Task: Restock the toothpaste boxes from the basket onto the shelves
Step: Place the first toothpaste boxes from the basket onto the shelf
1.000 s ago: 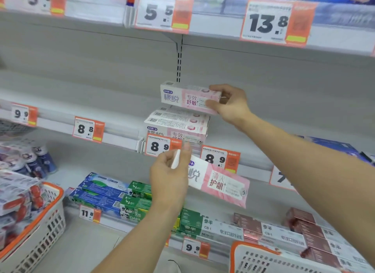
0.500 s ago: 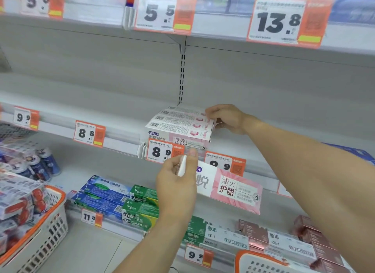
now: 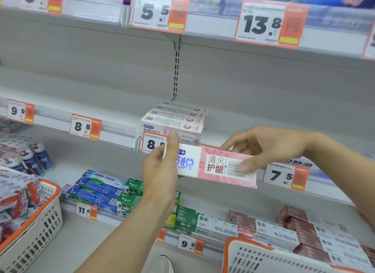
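My left hand [image 3: 160, 169] grips the white left end of a pink and white toothpaste box [image 3: 213, 167], held level in front of the middle shelf's edge. My right hand [image 3: 269, 148] pinches the box's pink right end, thumb on the front face and fingers over the top edge. Just behind, a stack of matching pink boxes [image 3: 174, 120] sits on the middle shelf [image 3: 60, 102] above an 8.9 price tag. A white basket with an orange rim [image 3: 40, 222], holding red and white boxes, stands at the lower left.
A second orange-rimmed basket [image 3: 253, 256] sits at the bottom right. The lower shelf carries blue, green [image 3: 129, 193] and maroon [image 3: 294, 213] toothpaste boxes. Small bottles [image 3: 36, 159] stand at the left. The upper shelf edge [image 3: 203, 26] overhangs with price tags.
My right hand set its pink box on the shelf stack, let go and came down onto the right end of the box in my left hand, which has risen slightly.
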`<action>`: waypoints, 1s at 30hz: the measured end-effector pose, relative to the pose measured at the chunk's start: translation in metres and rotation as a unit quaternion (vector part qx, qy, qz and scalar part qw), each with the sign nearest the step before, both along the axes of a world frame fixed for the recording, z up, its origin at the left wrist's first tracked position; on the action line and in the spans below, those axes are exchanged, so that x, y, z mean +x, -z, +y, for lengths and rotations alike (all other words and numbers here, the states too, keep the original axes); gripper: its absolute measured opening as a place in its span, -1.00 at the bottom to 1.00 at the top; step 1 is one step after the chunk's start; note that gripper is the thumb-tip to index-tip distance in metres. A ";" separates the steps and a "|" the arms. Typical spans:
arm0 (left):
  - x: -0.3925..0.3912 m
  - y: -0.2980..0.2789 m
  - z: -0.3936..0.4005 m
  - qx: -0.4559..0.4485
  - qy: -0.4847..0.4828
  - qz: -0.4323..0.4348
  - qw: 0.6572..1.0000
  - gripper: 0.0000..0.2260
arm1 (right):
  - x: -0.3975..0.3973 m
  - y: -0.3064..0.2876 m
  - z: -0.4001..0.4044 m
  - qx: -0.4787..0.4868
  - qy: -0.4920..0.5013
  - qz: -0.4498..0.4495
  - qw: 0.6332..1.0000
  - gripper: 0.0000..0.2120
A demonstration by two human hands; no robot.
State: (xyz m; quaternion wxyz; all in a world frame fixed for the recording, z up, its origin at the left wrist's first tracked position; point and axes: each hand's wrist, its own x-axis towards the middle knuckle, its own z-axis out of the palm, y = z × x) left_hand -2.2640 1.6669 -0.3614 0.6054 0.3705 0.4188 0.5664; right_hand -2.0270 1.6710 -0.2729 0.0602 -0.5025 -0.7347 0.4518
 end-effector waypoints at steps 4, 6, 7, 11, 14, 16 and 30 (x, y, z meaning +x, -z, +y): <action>0.004 -0.009 -0.003 0.025 0.011 -0.009 1.000 -0.62 | 0.010 0.003 -0.022 0.087 0.076 0.048 0.992 -0.54; 0.002 -0.016 -0.001 0.057 0.030 -0.008 0.998 -0.65 | 0.020 -0.001 -0.027 0.169 0.127 0.053 0.976 -0.53; 0.000 -0.019 0.000 0.066 0.028 0.007 0.997 -0.67 | 0.025 -0.001 -0.028 0.210 0.161 0.051 0.963 -0.53; -0.002 -0.020 0.015 0.149 -0.032 0.234 0.960 -0.60 | 0.045 0.010 -0.024 0.339 0.263 0.038 0.902 -0.58; 0.009 -0.012 0.037 0.260 -0.017 0.413 0.873 -0.50 | 0.061 0.019 -0.014 0.335 0.291 0.024 0.896 -0.58; 0.020 -0.007 0.053 0.317 -0.010 0.492 0.811 -0.44 | 0.071 0.023 -0.009 0.315 0.291 -0.002 0.903 -0.56; 0.028 0.024 0.090 0.338 0.053 0.676 0.653 -0.27 | 0.061 0.028 0.006 0.293 0.219 -0.087 0.927 -0.58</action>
